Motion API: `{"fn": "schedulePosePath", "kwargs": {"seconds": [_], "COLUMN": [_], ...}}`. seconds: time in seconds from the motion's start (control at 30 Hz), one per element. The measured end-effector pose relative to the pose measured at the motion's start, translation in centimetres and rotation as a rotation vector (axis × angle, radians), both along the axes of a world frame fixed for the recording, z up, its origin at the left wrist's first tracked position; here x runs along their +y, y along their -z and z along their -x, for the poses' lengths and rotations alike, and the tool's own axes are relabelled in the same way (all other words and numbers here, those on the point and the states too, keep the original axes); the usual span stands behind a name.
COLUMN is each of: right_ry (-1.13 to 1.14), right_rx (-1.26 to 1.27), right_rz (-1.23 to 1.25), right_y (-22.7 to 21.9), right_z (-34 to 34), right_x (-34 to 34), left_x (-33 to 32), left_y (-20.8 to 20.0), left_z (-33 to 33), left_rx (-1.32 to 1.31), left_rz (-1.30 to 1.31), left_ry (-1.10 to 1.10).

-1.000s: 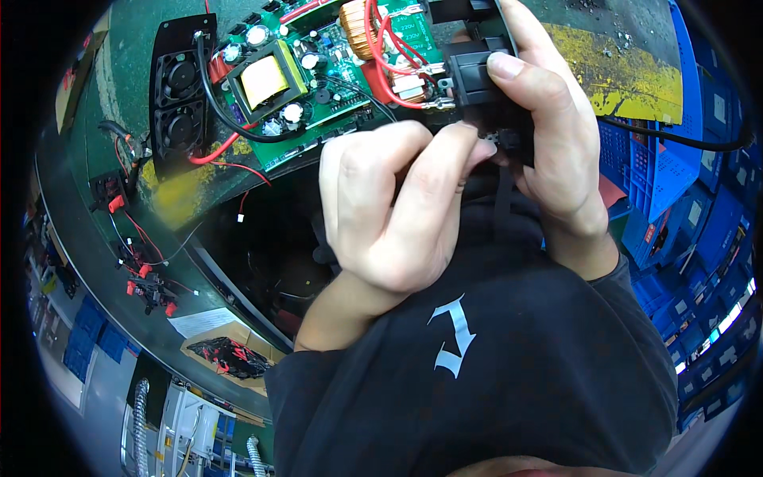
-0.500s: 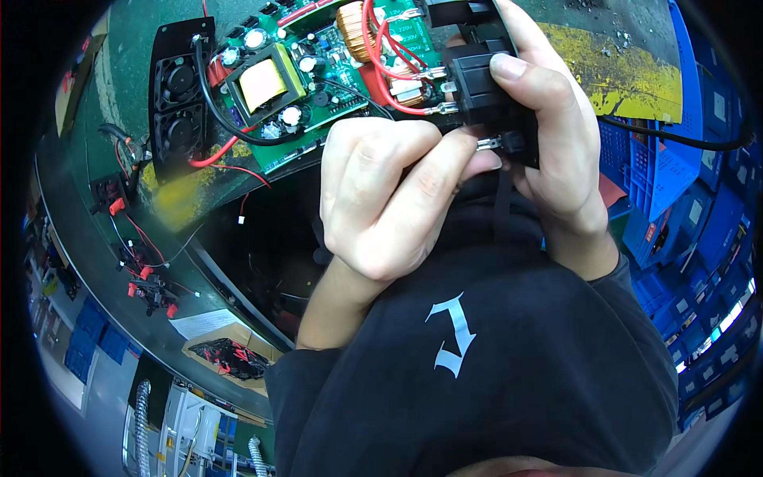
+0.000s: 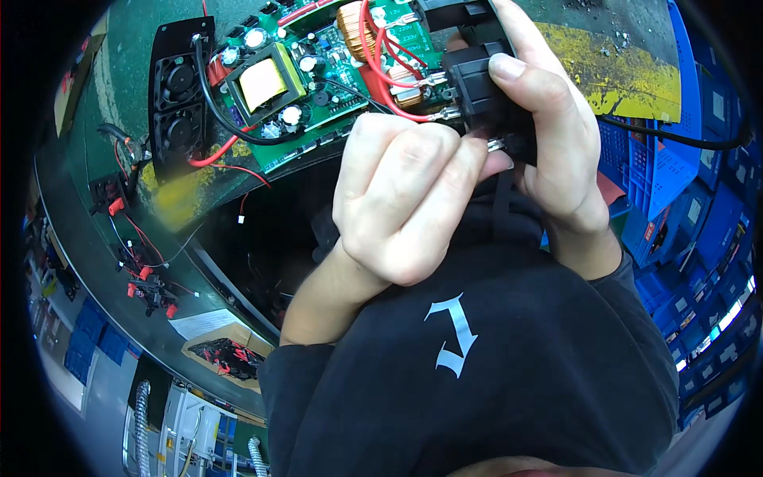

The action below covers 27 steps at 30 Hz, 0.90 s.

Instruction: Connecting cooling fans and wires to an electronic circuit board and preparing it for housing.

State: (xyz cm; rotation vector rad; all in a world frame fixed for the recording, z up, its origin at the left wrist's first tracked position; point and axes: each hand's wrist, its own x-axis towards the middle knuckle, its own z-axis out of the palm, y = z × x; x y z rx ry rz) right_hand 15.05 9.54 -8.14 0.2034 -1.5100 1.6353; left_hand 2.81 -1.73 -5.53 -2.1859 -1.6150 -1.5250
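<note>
My right hand [image 3: 560, 119] grips a black plastic socket panel [image 3: 481, 91], thumb on its near face and fingers behind. My left hand [image 3: 405, 191] is closed in a pinch at the panel's lower corner. Between its fingertips and the panel a bit of a metal terminal [image 3: 496, 145] shows; the rest is hidden by the fingers. Red wires [image 3: 389, 87] with metal spade terminals run from the panel to a green circuit board [image 3: 334, 119]. The board carries a yellow transformer [image 3: 262, 83] and a copper coil [image 3: 352, 30].
A black end plate with two fans [image 3: 181, 99] stands left of the board, joined by thick black and red cables. Pliers [image 3: 131, 147] and small wired parts [image 3: 147, 286] lie at the left. Blue crates [image 3: 668, 167] and a black cable [image 3: 675, 139] are at the right.
My left hand has shifted right and slightly closer to the panel, so less of the metal terminal shows. My right hand and the panel have barely moved.
</note>
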Motion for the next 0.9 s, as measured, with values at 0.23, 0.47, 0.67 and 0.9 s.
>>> {"fn": "schedulePosePath", "kwargs": {"seconds": [0.23, 0.47, 0.67, 0.9], "right_ry": [0.378, 0.382, 0.432, 0.322], "right_rx": [-0.886, -0.806, -0.838, -0.783], "right_rz": [0.553, 0.488, 0.392, 0.366], "right_y": [-5.2, -4.7, -4.7, -5.7], "right_z": [-0.7, -0.7, -2.2, -1.8], "right_x": [-3.1, -2.5, -2.0, -1.2], "left_x": [0.6, 0.1, -2.9, -2.2], "left_y": [2.1, 0.3, -3.7, -3.1], "left_z": [0.8, 0.8, 9.0, 16.2], "left_rx": [0.000, 0.012, 0.235, 0.328], "left_rz": [-0.150, 0.014, 0.189, 0.568], "left_ry": [0.037, -0.031, -0.546, -0.620]}}
